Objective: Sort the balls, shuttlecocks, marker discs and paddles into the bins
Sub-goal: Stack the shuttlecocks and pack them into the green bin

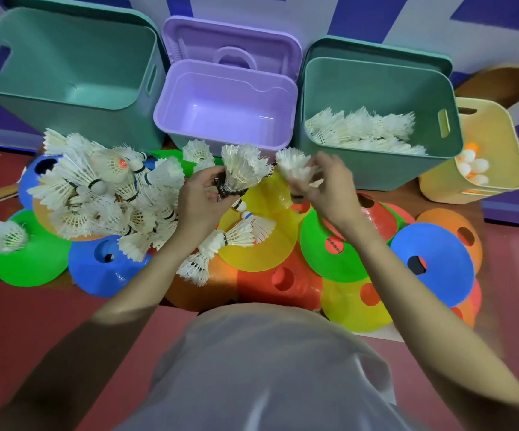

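Observation:
My left hand (200, 194) grips a bunch of white shuttlecocks (242, 171) by their bases, above the yellow marker disc (264, 241). My right hand (323, 185) pinches a single shuttlecock (292, 164) just in front of the right green bin (379, 169), which holds several shuttlecocks. A heap of loose shuttlecocks (102, 194) lies at the left on the coloured discs. More discs, blue (438, 259), green (329, 256) and orange, are spread over the floor. The small yellow bin (500, 188) at the right holds white and orange balls.
The left green bin (65, 98) and the purple bin (227, 132), lid tipped back, stand open with nothing inside. A wooden paddle handle (1, 192) pokes out at the far left under the discs. A wooden object (507, 82) lies behind the yellow bin.

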### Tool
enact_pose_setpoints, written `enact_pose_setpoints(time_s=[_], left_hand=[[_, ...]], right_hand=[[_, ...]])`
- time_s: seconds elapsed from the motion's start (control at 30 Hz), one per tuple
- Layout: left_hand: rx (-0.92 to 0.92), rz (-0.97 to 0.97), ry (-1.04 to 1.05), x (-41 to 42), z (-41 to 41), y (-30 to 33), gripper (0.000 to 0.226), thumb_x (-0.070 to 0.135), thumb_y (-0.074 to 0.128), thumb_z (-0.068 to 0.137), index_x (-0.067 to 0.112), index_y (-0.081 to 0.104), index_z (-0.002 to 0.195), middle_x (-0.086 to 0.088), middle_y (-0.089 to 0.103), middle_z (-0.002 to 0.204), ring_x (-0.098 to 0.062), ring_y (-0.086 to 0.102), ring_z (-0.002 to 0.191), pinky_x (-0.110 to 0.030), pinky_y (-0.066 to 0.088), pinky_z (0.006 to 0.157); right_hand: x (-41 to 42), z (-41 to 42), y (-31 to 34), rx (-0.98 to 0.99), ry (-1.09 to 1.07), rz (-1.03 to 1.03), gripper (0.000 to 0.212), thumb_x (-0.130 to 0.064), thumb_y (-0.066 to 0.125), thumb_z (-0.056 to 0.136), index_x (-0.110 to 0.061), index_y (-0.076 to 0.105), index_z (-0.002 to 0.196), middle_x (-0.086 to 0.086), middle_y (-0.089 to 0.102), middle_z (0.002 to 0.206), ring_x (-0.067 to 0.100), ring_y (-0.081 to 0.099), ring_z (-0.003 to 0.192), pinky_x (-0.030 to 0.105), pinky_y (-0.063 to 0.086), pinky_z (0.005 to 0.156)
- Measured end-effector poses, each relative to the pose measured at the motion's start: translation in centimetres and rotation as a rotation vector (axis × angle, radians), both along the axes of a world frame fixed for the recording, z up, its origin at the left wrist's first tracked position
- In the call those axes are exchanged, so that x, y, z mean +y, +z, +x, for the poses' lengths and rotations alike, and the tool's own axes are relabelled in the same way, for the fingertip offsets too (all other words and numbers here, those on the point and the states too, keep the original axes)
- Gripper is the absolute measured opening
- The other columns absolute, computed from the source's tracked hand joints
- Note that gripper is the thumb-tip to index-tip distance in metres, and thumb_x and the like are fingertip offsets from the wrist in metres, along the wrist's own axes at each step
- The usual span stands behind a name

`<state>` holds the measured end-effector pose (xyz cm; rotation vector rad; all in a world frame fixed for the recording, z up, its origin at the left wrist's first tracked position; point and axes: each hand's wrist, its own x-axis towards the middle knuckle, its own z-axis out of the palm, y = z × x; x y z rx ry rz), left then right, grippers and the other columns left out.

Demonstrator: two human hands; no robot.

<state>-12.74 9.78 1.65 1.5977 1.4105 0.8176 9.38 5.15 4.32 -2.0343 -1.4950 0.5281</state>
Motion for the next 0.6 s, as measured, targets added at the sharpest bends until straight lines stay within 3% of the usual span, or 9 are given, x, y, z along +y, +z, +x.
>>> enact_pose_setpoints(time_s=[0.1,0.2,0.33,0.43,0.5,0.6], left_hand=[[0.034,0.034,-0.024,0.2,0.8,0.0,0.056,0.006,0.081,0.073,0.01,0.061,0.125,-0.002,0.06,0.116,-0.015,0.057,0.101,-0.026,0.052,0.077],[0.071,0.036,-0.04,0.6,1.7,0.1,0.056,0.01,0.082,0.074,0.012,0.061,0.126,0.001,0.058,0.112,-0.014,0.057,0.094,-0.023,0.05,0.075],[0.097,0.074,-0.087,1.0,3.2,0.4,0.055,0.012,0.082,0.073,0.013,0.062,0.124,0.001,0.058,0.11,-0.012,0.057,0.089,-0.019,0.049,0.074],[0.113,0.067,-0.128,1.3,4.4,0.8,0.056,0.012,0.083,0.073,0.015,0.062,0.124,0.002,0.056,0.108,-0.015,0.057,0.085,-0.02,0.049,0.073],[0.118,0.098,-0.176,1.4,5.2,1.1,0.054,0.011,0.082,0.072,0.014,0.063,0.123,0.001,0.059,0.111,-0.012,0.056,0.091,-0.013,0.047,0.073],[0.119,0.138,-0.211,1.8,6.3,1.8,0.052,0.014,0.083,0.072,0.015,0.064,0.121,0.004,0.061,0.11,-0.007,0.055,0.092,-0.01,0.046,0.071]], right_hand=[[-0.6,0.7,2.1,0.096,-0.115,0.255,0.016,-0.034,0.068,0.086,-0.023,0.057,0.084,0.003,0.055,0.092,0.007,0.051,0.075,0.011,0.038,0.066],[-0.9,1.4,2.9,0.178,-0.15,0.386,0.011,-0.031,0.063,0.091,-0.03,0.055,0.085,0.0,0.052,0.097,0.007,0.052,0.082,0.012,0.041,0.071],[-0.9,2.1,2.3,0.211,-0.068,0.328,0.007,-0.029,0.061,0.092,-0.025,0.061,0.087,0.001,0.052,0.1,0.008,0.052,0.087,0.013,0.042,0.074],[-0.9,2.2,1.5,0.198,0.046,0.248,0.02,-0.03,0.057,0.095,-0.014,0.068,0.089,0.005,0.054,0.1,0.007,0.051,0.092,0.022,0.046,0.08],[-1.0,2.1,1.3,0.215,0.142,0.181,0.024,-0.029,0.054,0.097,-0.012,0.068,0.091,0.005,0.053,0.1,0.0,0.048,0.092,0.016,0.045,0.078],[-0.7,2.8,1.6,0.25,0.173,0.142,0.019,-0.029,0.048,0.1,-0.022,0.059,0.085,0.001,0.048,0.101,-0.005,0.046,0.091,0.005,0.036,0.078]])
